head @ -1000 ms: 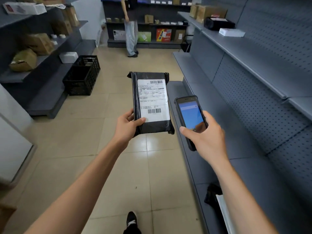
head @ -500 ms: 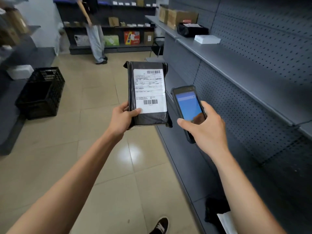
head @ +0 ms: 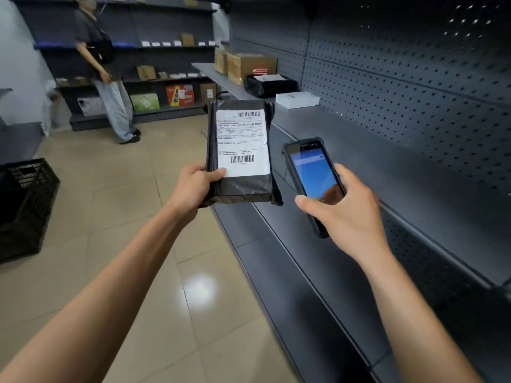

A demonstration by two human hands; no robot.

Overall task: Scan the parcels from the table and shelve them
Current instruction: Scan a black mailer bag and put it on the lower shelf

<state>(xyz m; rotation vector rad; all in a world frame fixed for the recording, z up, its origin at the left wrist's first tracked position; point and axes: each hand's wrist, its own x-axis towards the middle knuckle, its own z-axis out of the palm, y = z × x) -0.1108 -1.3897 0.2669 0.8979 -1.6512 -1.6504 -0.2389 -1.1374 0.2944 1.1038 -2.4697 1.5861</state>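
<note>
Grey metal shelving [head: 367, 167] is running along the right, holding boxes and a white carton at its far end. Black poly parcel [head: 243, 186], label up, is sitting in the air just beside it; left hand [head: 195, 186] is gripping its lower-left corner, thumb on the label. Right hand [head: 348, 214] is wrapping a scanner phone [head: 312, 172], screen lit.

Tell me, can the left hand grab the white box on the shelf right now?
Probably not: the left hand grips the black parcel, and the white box lies farther along the shelf.
</note>
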